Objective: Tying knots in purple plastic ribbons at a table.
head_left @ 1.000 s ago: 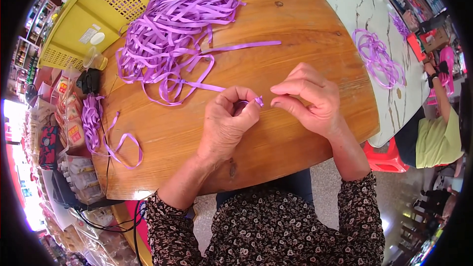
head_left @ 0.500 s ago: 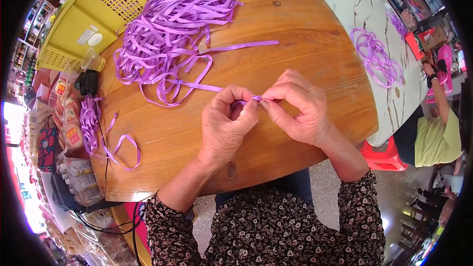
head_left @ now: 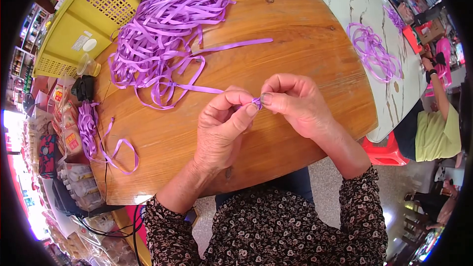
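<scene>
Above the worktop (head_left: 305, 54), toward its near edge, the left hand (head_left: 220, 127) pinches a purple ribbon (head_left: 199, 89). Its knotted end (head_left: 256, 102) sits between both hands, neither nearer, with the right hand (head_left: 299, 106) gripping it by thumb and finger. The visible length runs leftward toward a ribbon pile (head_left: 167, 24) near the far left corner. The yellow basket (head_left: 64, 44) there bears a label (head_left: 82, 41), unreadably small.

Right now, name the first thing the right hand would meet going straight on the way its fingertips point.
The right hand would first meet the bunched purple ribbon, which it seems to touch; the left hand, pinching that ribbon, comes next, though exact depth is unclear.
</scene>
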`<state>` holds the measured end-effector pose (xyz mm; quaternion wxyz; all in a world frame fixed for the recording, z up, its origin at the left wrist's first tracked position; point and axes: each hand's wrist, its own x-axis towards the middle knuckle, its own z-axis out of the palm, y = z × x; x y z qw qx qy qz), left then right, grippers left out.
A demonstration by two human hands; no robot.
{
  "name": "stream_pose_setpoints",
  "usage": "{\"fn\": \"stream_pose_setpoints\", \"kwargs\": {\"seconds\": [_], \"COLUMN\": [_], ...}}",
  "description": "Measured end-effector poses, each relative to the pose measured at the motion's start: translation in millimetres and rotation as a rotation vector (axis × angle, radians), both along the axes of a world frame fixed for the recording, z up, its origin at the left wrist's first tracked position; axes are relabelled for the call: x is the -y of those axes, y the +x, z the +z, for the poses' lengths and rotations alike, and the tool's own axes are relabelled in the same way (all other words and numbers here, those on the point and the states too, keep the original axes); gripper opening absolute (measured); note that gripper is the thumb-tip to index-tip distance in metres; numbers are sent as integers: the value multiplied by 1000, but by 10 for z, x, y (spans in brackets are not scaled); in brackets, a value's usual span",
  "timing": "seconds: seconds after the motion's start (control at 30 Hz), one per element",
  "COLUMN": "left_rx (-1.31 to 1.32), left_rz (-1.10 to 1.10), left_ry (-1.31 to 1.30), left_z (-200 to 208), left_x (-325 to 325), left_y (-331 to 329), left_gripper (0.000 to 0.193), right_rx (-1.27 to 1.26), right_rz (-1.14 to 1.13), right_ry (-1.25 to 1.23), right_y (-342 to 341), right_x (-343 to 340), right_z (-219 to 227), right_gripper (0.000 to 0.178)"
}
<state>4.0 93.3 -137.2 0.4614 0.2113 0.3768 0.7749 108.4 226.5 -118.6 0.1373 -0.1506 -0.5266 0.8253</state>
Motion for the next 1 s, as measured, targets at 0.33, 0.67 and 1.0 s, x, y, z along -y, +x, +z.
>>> {"fn": "stream_pose_setpoints", "kwargs": {"seconds": [0.33,0.67,1.0], "left_rx": [-220,40,264], "left_rz": [80,-25,-143], "left_ry": [-25,-9,51], "left_z": [1,51,24], "left_x": [-14,9,26], "left_y": [12,1,-44], "left_gripper": [7,9,7], "right_rx": [-16,-144,-397], "right_rz": [-5,-78,-231], "right_ry": [-33,414,928], "right_y": [-2,11,-35], "right_x": [-17,64,61], "right_z": [-38,-10,-38], "right_gripper": [3,7,18]}}
